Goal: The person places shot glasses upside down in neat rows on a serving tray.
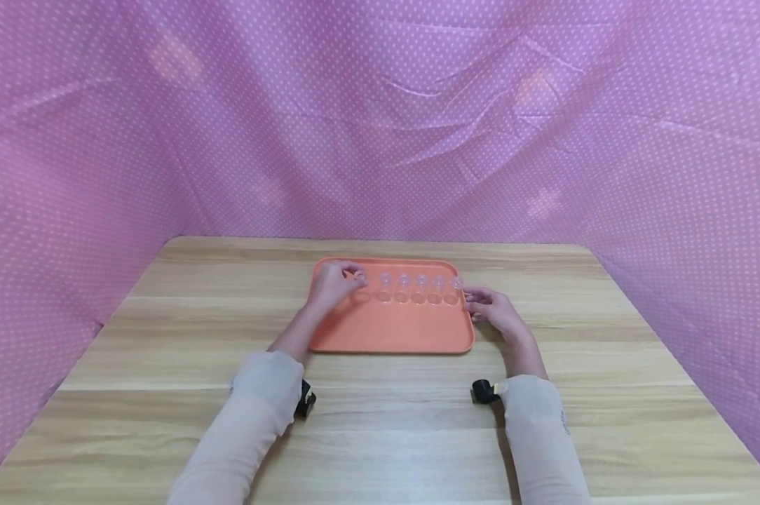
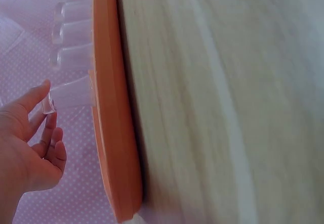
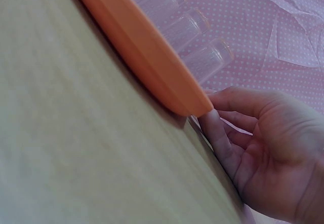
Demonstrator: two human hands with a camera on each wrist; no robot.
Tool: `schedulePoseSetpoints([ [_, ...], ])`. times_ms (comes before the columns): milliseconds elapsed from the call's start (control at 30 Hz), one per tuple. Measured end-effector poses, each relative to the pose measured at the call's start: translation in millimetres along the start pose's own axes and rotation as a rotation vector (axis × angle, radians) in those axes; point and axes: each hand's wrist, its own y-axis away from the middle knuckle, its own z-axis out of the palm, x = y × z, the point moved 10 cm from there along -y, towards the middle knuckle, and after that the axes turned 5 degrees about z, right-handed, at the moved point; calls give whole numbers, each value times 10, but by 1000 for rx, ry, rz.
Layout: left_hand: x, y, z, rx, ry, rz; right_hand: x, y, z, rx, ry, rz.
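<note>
Several clear plastic cups stand upside down in a row on an orange tray (image 1: 392,333). My left hand (image 1: 336,284) is at the row's left end, its thumb and fingers pinching the raised base of the leftmost cup (image 2: 73,93). That cup's rim is down at the tray. The neighbouring cup (image 2: 76,57) stands apart from the fingers. At the tray's right side, my right hand (image 1: 495,308) holds the tray's edge between thumb and fingers, close to the rightmost cup (image 3: 208,59) without gripping it. Part of the right fingers is hidden behind the tray rim.
The tray lies on a wood-grain table (image 1: 392,421), towards its far edge. A pink dotted cloth (image 1: 380,140) hangs behind the table and along both sides. Black wrist cameras (image 1: 483,391) are worn at both sleeves.
</note>
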Motion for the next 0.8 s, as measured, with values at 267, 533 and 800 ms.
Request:
schedulePoseSetpoints([
  [267,-43,-26,97,-31,-38,-51,5,-9,4,-2,1,1],
  [533,-57,-31,128,-36,-39,-44,4,-15,-7,-4,-11,-4],
  [800,-82,-23,153,-24,-6,-58,14,-17,4,-6,-7,-7],
])
